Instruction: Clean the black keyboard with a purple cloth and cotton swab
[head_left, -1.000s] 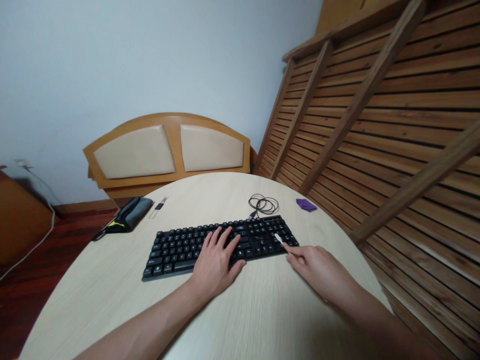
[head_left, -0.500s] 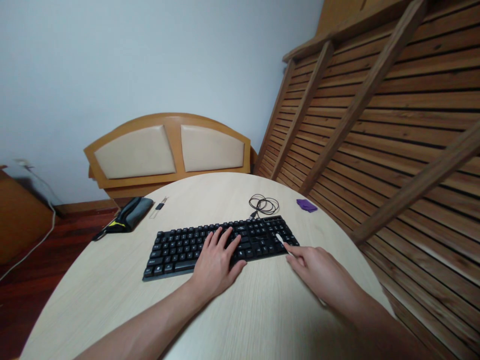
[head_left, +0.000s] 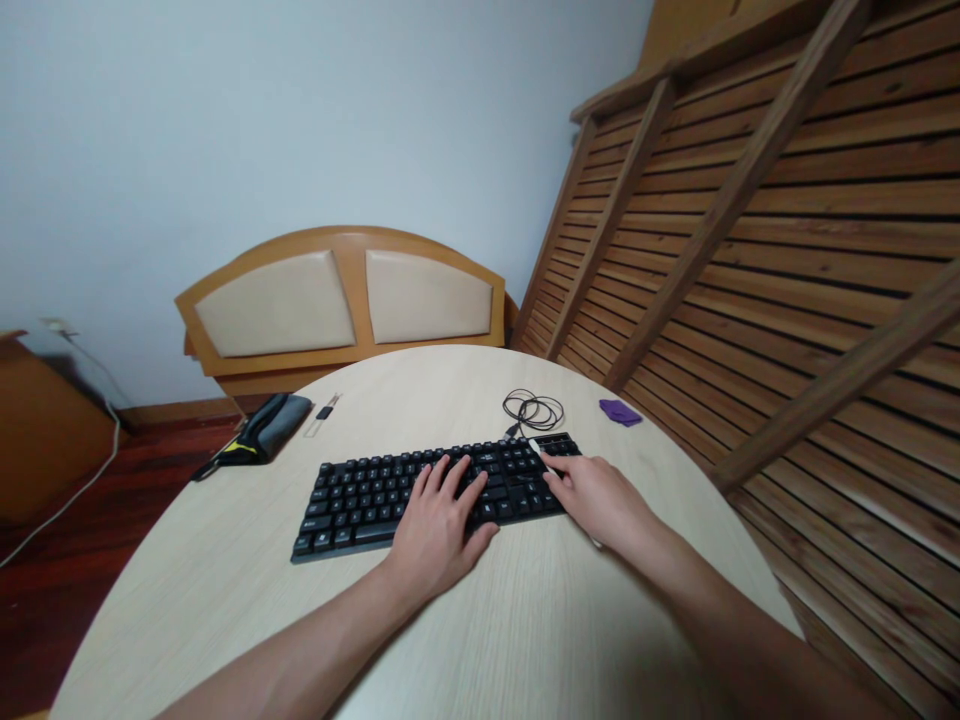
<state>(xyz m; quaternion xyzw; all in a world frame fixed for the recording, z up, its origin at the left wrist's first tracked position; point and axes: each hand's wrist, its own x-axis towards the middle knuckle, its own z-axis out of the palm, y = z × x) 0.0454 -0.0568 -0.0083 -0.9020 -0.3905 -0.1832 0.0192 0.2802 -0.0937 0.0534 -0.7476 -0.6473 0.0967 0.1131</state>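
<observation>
A black keyboard (head_left: 375, 490) lies across the middle of a round light-wood table (head_left: 480, 630). My left hand (head_left: 439, 530) rests flat on the keys near the keyboard's middle, fingers spread. My right hand (head_left: 596, 500) is over the keyboard's right end, its fingers pinched on a thin white stick-like tool (head_left: 541, 456) whose tip touches the keys of the number pad. The keyboard's black cable (head_left: 531, 408) lies coiled just behind that end.
A small purple cloth (head_left: 619, 411) lies at the table's right rim. A dark pouch with yellow trim (head_left: 259, 432) and a small clip-like tool (head_left: 322, 413) sit at the back left. A wooden headboard (head_left: 345, 300) and slatted bed frame (head_left: 750, 250) lean behind and to the right.
My right hand has moved left and forward onto the number pad, and the white tool's tip has shifted toward the keyboard's back edge. The left hand has stayed put.
</observation>
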